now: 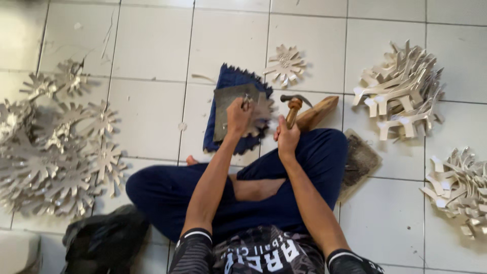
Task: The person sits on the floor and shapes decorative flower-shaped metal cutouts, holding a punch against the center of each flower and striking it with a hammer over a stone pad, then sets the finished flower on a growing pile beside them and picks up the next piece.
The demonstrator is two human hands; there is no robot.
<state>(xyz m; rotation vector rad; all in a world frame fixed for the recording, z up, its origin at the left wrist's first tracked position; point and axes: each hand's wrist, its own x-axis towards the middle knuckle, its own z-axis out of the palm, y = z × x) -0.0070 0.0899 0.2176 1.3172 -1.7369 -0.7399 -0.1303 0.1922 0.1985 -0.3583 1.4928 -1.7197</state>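
Left hand [238,115] pinches small punch onto star-shaped cutout [261,114] lying on grey plate [225,104] – right hand [286,137] fist-tight on hammer [294,104], raised. Big heap of finished stars [56,157] at left – uncut blanks [401,91] stacked right, plenty left apparently.

Both arms extended forward over crossed legs; left hand [238,115] pinched closed, right hand [286,138] fisted, raised slightly.

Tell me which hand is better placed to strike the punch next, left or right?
Right. The right hand grips the hammer by its wooden handle, head raised beside the work. The left hand is pinching the small punch upright on the metal plate, so it probably should stay steadying it.
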